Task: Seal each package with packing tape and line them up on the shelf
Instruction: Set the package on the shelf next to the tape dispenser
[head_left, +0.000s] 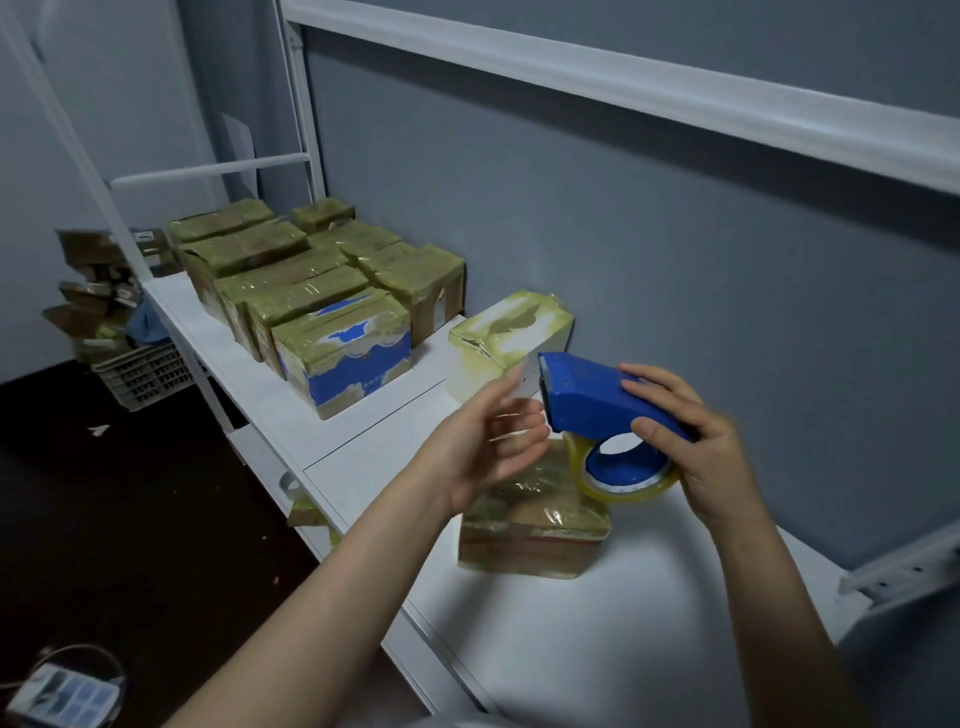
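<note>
My right hand (696, 447) grips a blue tape dispenser (597, 400) with a roll of clear tape (623, 478), held above a tape-wrapped brown package (530, 535) on the white shelf (597, 623). My left hand (493, 441) hovers just left of the dispenser's mouth with fingers loosely spread; it is blurred, and whether it pinches a tape end is unclear. A white taped package (511, 327) stands behind the hands. Several taped packages (311, 291) sit in rows at the shelf's far left.
A grey wall backs the shelf, with a white rail (623, 78) overhead. Beyond the shelf's left end, cardboard boxes (98, 291) are piled over a plastic crate (145, 374). A small device (62, 696) lies on the dark floor.
</note>
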